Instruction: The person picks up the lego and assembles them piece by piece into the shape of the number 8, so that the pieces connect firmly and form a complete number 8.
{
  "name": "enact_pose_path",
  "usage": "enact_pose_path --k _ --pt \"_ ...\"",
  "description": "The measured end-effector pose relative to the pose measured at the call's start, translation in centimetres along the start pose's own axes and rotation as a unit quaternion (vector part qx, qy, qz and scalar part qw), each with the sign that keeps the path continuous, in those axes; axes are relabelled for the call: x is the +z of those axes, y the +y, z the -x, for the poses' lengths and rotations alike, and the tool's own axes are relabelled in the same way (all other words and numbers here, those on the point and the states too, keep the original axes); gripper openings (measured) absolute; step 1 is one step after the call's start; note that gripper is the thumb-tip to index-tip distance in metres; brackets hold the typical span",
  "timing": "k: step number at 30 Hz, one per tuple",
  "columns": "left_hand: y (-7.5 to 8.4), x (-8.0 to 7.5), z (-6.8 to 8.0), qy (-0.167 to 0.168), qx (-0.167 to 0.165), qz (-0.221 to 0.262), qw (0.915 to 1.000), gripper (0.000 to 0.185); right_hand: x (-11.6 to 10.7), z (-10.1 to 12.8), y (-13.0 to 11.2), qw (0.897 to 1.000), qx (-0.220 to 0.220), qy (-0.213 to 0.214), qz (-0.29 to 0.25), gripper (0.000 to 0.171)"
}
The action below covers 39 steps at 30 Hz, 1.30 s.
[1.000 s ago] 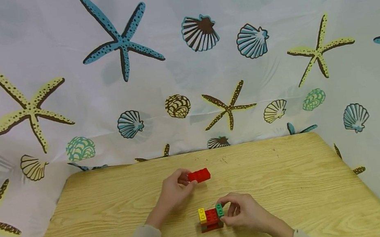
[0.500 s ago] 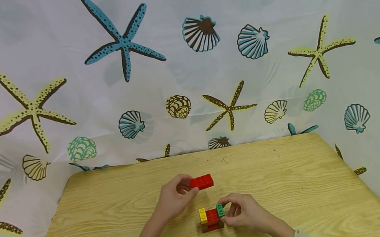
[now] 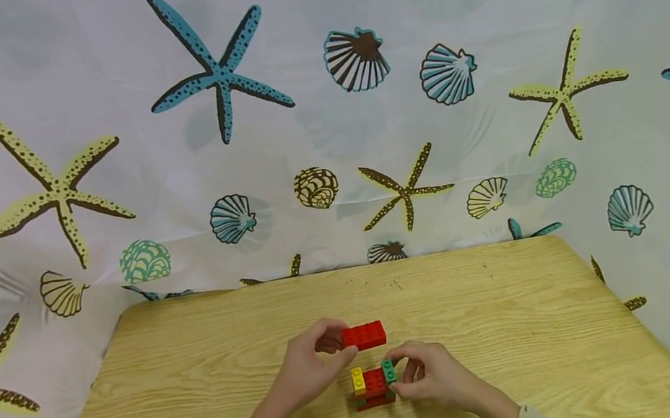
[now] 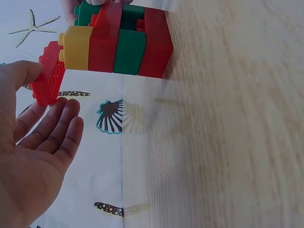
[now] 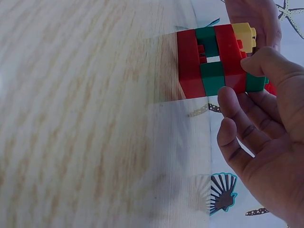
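A small stack of red, green and yellow bricks (image 3: 372,386) (image 4: 118,45) (image 5: 213,59) stands on the wooden table (image 3: 201,362). My right hand (image 3: 430,373) (image 5: 266,137) grips its right side at the green brick (image 3: 388,370). My left hand (image 3: 313,362) (image 4: 33,142) pinches a long red brick (image 3: 364,335) (image 4: 49,73) by its left end, holding it level just above and behind the stack, close to the yellow brick (image 3: 358,379).
A white curtain (image 3: 319,109) printed with starfish and shells hangs behind and around the table. The table's far edge (image 3: 338,271) lies well beyond the hands.
My left hand has carried the red brick toward me and a little right, from the middle of the table to just above the stack. My right hand has stayed on the stack.
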<state>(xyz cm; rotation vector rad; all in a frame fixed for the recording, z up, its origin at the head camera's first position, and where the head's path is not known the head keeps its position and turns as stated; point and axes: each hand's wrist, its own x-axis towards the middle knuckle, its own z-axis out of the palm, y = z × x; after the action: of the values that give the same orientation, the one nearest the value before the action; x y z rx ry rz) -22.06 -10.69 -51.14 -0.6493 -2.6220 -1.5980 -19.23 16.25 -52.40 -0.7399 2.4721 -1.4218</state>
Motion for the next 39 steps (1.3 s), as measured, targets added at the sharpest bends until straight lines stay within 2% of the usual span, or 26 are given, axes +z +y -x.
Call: enact_pose_path --k 12,19,27,39 --pt "0.1 0.3 1.2 -0.008 0.017 0.016 0.9997 0.030 0.0 -0.1 0.0 1.000 -0.001 -0.003 0.002 0.031" --pt "0.2 0.5 1.8 -0.016 0.039 0.026 0.9988 0.030 0.0 -0.1 -0.1 1.000 -0.001 -0.001 0.007 0.035" --pt "0.7 0.6 2.4 -0.016 0.039 0.026 0.9988 0.026 0.0 0.0 -0.1 1.000 0.001 -0.001 0.003 0.038" --pt "0.5 0.9 3.0 -0.023 0.041 0.024 0.9986 0.028 0.0 -0.1 -0.1 1.000 0.005 0.001 0.000 0.039"
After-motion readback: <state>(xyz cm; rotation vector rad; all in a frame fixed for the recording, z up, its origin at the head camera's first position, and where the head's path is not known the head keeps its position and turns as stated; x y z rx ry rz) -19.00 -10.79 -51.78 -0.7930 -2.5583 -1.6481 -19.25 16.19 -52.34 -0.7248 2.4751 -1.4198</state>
